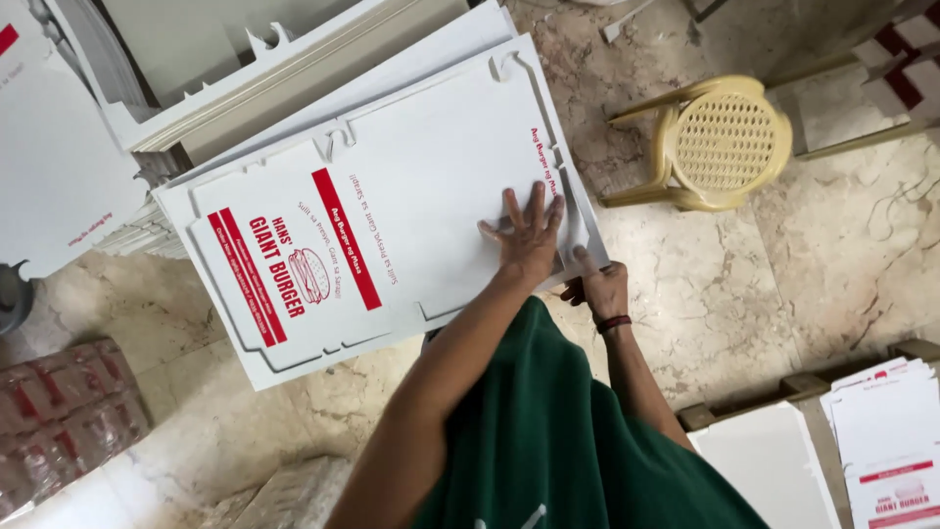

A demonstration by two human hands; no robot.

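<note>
A stack of flat white die-cut carton sheets [392,176] with red print lies in front of me. My left hand [530,231] rests flat on the top sheet near its right edge, fingers spread. At the stack's lower right corner, my right hand [597,287], with a dark band on the wrist, grips the edge of the sheets with fingers curled under it. My green shirt fills the lower middle of the view.
A yellow plastic stool [720,142] stands on the marble floor to the right. More white sheet stacks [245,69] lie beyond. Printed cartons [886,441] sit at the lower right, and wrapped red bundles [59,411] at the lower left.
</note>
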